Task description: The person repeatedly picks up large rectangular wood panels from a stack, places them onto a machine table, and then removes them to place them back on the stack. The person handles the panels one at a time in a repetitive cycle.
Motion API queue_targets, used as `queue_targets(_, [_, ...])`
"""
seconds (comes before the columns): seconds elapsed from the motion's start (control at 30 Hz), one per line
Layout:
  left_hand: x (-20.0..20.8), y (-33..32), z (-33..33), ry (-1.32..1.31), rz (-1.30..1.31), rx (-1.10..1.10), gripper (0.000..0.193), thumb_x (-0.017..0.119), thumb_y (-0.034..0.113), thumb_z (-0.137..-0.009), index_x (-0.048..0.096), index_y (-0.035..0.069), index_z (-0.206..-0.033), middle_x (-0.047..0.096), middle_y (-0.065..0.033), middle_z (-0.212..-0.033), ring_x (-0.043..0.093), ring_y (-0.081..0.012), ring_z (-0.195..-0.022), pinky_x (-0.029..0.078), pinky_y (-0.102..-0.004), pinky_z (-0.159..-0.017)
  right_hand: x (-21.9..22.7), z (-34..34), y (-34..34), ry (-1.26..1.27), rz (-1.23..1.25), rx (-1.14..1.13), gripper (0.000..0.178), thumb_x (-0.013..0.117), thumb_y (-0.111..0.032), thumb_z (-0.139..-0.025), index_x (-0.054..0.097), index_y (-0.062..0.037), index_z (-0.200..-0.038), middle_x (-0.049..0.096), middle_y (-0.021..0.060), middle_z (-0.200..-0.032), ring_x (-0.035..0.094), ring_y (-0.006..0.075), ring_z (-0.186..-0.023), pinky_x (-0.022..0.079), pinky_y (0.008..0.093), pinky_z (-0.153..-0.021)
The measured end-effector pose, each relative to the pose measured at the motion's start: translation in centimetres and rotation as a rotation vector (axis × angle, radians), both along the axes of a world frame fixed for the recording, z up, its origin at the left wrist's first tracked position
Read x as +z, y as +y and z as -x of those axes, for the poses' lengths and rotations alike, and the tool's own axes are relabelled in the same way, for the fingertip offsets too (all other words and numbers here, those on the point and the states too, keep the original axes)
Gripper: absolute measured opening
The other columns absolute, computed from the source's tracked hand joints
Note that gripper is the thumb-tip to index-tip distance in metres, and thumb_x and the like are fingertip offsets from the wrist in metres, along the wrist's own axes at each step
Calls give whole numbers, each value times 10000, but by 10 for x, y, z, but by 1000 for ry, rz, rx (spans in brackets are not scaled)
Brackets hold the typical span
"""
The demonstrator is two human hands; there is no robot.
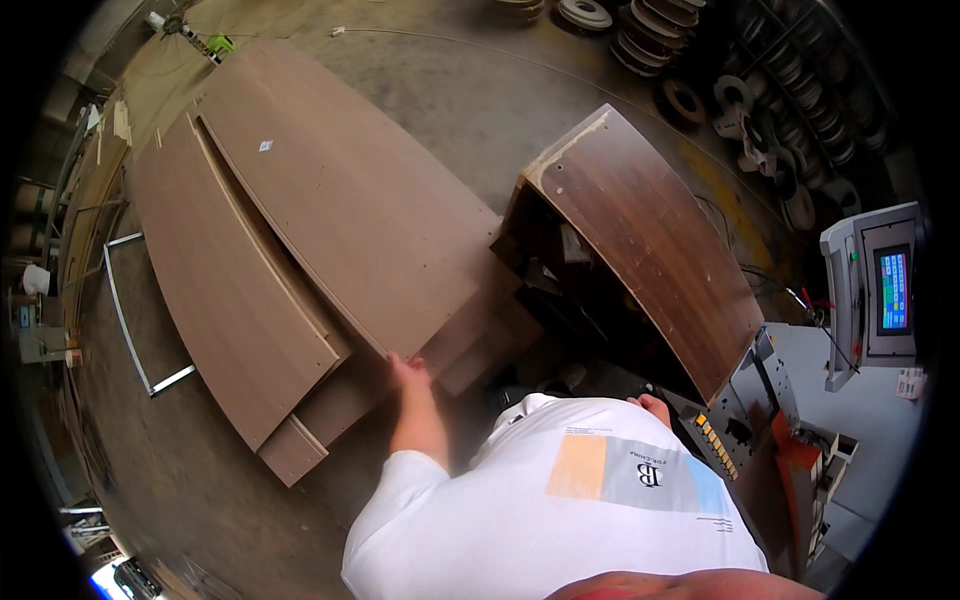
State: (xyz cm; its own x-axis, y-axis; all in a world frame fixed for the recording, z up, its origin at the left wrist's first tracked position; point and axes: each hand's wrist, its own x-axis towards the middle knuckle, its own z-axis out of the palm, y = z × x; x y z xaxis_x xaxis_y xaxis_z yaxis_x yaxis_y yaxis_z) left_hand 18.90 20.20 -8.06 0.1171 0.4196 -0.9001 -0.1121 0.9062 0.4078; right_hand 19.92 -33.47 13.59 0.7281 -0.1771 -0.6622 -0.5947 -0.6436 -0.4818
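My left hand point(408, 372) is at the near corner of a large brown board point(350, 190), its fingers closed on the board's edge. This board lies on a stack, beside a second long brown board point(225, 270) on its left; a dark gap runs between them. Smaller brown pieces point(295, 452) show lower in the stack. My right hand point(655, 407) is close to my body, near the edge of a machine point(745, 400). Its fingers are partly hidden behind my white shirt, and I cannot make out anything in it.
A dark wood-grain cabinet or table point(640, 230) stands ahead to the right. Beyond it are rolls of edging strip point(655, 35) and a loaded rack point(800, 80). A control panel with a lit screen point(893, 290) is at the right. A metal frame point(125, 310) lies left of the boards.
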Motion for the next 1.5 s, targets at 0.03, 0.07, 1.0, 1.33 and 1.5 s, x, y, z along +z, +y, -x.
queue_targets(0.03, [23, -9, -4, -35, -19, -13, 537, 618, 553, -924, 592, 71, -1160, 651, -74, -858, 657, -189, -773, 468, -261, -586, 0, -8, 5, -23, -63, 27, 315, 689, -257, -883, 579, -8, -726, 554, 45, -620, 493, 110, -602, 426, 299, -578])
queue_targets(0.07, [23, -14, -3, -108, -32, -11, 526, 624, 533, -927, 593, 67, -1170, 659, -80, -877, 664, -193, -801, 470, -258, -593, 0, -19, 9, -48, -125, 57, 279, 692, -247, -878, 594, -16, -758, 576, 38, -647, 516, 105, -624, 441, 288, -598])
queue_targets(1.0, [210, -217, -181, -627, 43, -1205, 432, 541, 326, -1010, 474, 29, -1317, 561, -172, -1328, 575, -296, -1190, 501, -429, -934, 33, -248, 13, -336, -620, -629, 472, 720, -366, -899, 643, 62, -1085, 697, 147, -1020, 660, 212, -866, 524, 329, -779])
queue_targets(1.33, [122, -66, -279, -391, -32, -890, 452, 606, 443, -964, 581, 86, -1240, 640, -98, -1208, 601, -283, -1139, 498, -461, -986, 61, -151, -233, -545, -149, -615, 554, 642, -540, -912, 701, 10, -948, 706, 62, -866, 642, 149, -779, 492, 310, -720])
queue_targets(1.5, [120, -95, -264, -338, 53, -927, 411, 565, 381, -1000, 562, 74, -1273, 614, -108, -1261, 596, -290, -1127, 530, -449, -940, 51, -69, -238, -468, 583, -589, 638, 443, -646, -950, 668, -51, -917, 689, 213, -909, 640, 427, -894, 495, 465, -774])
